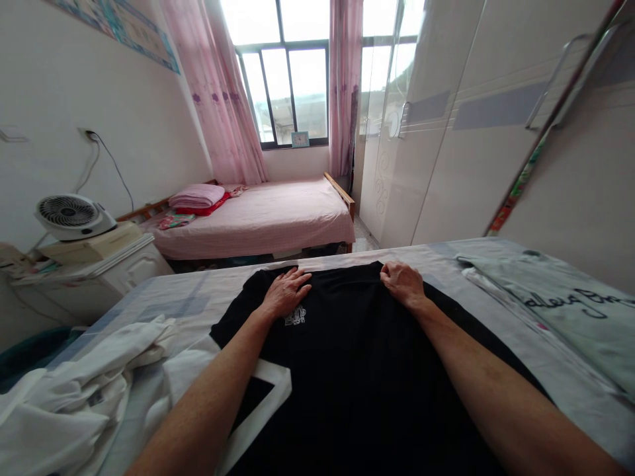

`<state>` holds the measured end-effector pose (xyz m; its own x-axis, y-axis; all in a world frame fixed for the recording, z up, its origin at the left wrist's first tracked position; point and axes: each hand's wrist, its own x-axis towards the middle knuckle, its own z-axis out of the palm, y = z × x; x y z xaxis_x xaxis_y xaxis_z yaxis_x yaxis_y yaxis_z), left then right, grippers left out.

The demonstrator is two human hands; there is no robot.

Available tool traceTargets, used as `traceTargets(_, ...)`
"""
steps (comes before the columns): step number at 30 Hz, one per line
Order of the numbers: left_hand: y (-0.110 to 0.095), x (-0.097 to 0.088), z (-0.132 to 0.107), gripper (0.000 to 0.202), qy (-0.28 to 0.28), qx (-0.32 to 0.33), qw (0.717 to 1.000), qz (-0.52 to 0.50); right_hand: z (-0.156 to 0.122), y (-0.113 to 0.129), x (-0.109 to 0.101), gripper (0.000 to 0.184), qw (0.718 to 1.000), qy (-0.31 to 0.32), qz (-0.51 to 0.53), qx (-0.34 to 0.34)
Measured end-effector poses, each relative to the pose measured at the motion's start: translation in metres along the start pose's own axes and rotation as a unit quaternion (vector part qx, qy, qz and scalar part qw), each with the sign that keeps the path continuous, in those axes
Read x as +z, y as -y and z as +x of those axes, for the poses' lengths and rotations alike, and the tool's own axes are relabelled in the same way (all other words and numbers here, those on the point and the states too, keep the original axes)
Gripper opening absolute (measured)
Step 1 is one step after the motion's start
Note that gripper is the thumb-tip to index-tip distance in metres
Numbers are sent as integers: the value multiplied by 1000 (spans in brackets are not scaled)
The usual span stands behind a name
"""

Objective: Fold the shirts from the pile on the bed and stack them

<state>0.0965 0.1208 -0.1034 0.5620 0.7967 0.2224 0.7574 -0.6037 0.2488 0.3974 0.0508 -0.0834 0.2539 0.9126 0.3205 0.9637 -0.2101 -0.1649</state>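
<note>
A black garment with white trim and a small white logo lies spread on the grey bed sheet in front of me. My left hand rests flat on its far left part, fingers stretched out, just above the logo. My right hand sits at the garment's far edge with the fingers curled and pinching the black cloth.
White clothes are heaped at the left of the bed. A pale green garment with dark writing lies at the right. Beyond are a pink bed, a small fan on a cabinet, and white wardrobes at the right.
</note>
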Motion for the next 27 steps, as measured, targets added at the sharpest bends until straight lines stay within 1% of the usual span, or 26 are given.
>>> traceTargets(3, 1, 0, 0, 45, 7, 1, 1000, 12, 0, 0, 0, 19, 999, -37, -14, 11)
traceTargets(5, 1, 0, 0, 45, 7, 0, 1000, 11, 0, -1, 1, 21, 999, -48, -19, 17)
traceTargets(8, 0, 0, 0, 43, 4, -1, 1000, 9, 1, -2, 2, 24, 999, -18, -25, 15)
traceTargets(10, 0, -1, 0, 44, 7, -1, 1000, 10, 1, -2, 2, 22, 999, 0, -32, 9)
traceTargets(12, -1, -1, 0, 45, 9, -2, 1000, 13, 0, -2, 1, 19, 999, 0, -35, 3)
traceTargets(15, -1, -1, 0, 43, 7, -4, 1000, 13, -1, 0, -2, 20, 999, -43, -33, 7)
traceTargets(17, -1, -1, 0, 42, 3, -6, 1000, 6, -2, 3, -6, 22, 997, -75, -23, 28)
traceTargets(18, -1, -1, 0, 42, 1, -5, 1000, 3, -2, 5, -7, 23, 996, -83, -12, 43)
traceTargets(20, -1, -1, -1, 42, 1, -4, 1000, 0, 0, 7, -8, 24, 994, -75, 34, 73)
traceTargets(24, 0, -1, 0, 44, 7, -1, 1000, 5, 6, 4, -1, 23, 975, -45, 189, 110)
traceTargets(25, 0, -1, 0, 44, 6, -1, 1000, 5, 7, 3, 2, 25, 970, -45, 210, 114)
traceTargets(27, 0, 0, 0, 43, 4, -2, 1000, 3, 9, 2, 5, 32, 967, -54, 218, 119)
